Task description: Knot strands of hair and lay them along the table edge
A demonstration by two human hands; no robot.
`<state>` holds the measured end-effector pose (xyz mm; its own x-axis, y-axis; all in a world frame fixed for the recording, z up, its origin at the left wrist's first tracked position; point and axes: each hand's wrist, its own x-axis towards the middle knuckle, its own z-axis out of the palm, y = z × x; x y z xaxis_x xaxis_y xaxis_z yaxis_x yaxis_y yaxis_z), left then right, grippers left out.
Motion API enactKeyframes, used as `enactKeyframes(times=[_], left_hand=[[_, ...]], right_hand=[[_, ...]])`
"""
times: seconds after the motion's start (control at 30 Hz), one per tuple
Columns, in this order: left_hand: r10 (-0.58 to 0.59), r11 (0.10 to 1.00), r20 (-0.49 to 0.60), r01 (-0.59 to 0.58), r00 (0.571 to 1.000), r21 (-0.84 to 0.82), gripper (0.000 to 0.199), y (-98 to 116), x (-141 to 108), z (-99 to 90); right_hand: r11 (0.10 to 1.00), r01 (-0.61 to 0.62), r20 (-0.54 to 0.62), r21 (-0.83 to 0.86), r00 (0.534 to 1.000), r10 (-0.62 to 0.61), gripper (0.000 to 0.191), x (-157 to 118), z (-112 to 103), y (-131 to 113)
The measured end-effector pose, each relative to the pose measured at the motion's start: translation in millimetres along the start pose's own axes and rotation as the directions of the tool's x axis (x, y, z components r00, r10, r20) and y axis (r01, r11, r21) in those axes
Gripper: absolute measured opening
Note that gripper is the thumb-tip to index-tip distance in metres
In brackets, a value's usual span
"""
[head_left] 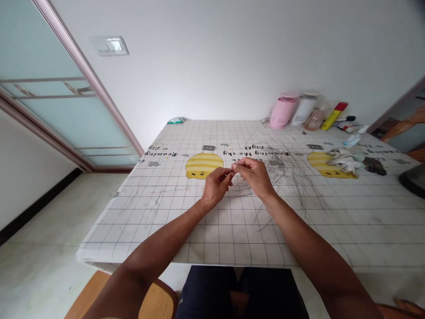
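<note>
Both hands meet above the middle of the checked tablecloth (202,221), fingertips nearly touching. My left hand (216,185) is closed, its thumb and fingers pinched round something small and dark. My right hand (254,174) is pinched too, with thumb and forefinger at the same spot; what it holds is too small to make out. Thin dark strands (299,190) lie spread over the cloth to the right of the hands and partly under them. A printed yellow bear balloon (202,165) shows on the cloth just left of my left hand.
At the back right stand a pink cylinder (282,113), a white cylinder (303,110), a bottle (314,119) and a yellow can with a red cap (334,116). Crumpled cloth (347,161) lies on the right. A small packet (176,120) sits at the back left edge.
</note>
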<state>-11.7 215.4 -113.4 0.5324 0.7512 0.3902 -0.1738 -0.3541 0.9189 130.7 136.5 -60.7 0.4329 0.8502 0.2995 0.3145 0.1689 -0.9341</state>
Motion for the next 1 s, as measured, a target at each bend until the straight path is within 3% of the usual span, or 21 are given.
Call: enactKeyframes(times=[0.1,0.17,0.27,0.37,0.47,0.67,0.73,1.0], left_hand=[[-0.122,0.982,0.014,0.123,0.992,-0.142,0.039,4,3,-0.4],[-0.221,0.945,-0.005,0.213,0.975,-0.25,0.038,9,6,-3.3],[-0.328,0.874,-0.072,0.275,0.942,-0.4,0.036,15,11,-10.4],[-0.376,0.814,-0.093,0.281,0.922,-0.508,0.037,18,14,-15.4],[-0.397,0.774,-0.032,0.315,0.917,-0.549,0.037,18,12,-13.5],[-0.375,0.782,0.111,0.378,0.92,-0.496,0.033,16,5,-4.5],[-0.368,0.79,0.148,0.393,0.918,-0.471,0.035,16,5,-5.1],[-0.378,0.778,0.12,0.385,0.918,-0.497,0.04,21,9,-9.7]], right_hand=[[0.999,0.021,-0.025,-0.046,0.999,-0.022,0.019,-4,2,-1],[0.987,0.063,-0.104,-0.146,0.991,-0.079,0.023,-11,-1,-5],[0.959,0.086,-0.188,-0.269,0.972,-0.14,0.044,-24,-6,-7],[0.986,-0.06,-0.014,-0.156,0.998,0.058,0.06,-28,-5,2],[0.973,-0.229,0.123,0.021,0.967,0.225,0.059,-25,3,16],[0.892,-0.218,0.035,0.396,0.974,0.223,0.051,-21,18,31],[0.872,-0.218,0.004,0.438,0.971,0.24,0.048,-22,20,30],[0.856,-0.233,-0.032,0.461,0.96,0.278,0.03,-24,22,27]])
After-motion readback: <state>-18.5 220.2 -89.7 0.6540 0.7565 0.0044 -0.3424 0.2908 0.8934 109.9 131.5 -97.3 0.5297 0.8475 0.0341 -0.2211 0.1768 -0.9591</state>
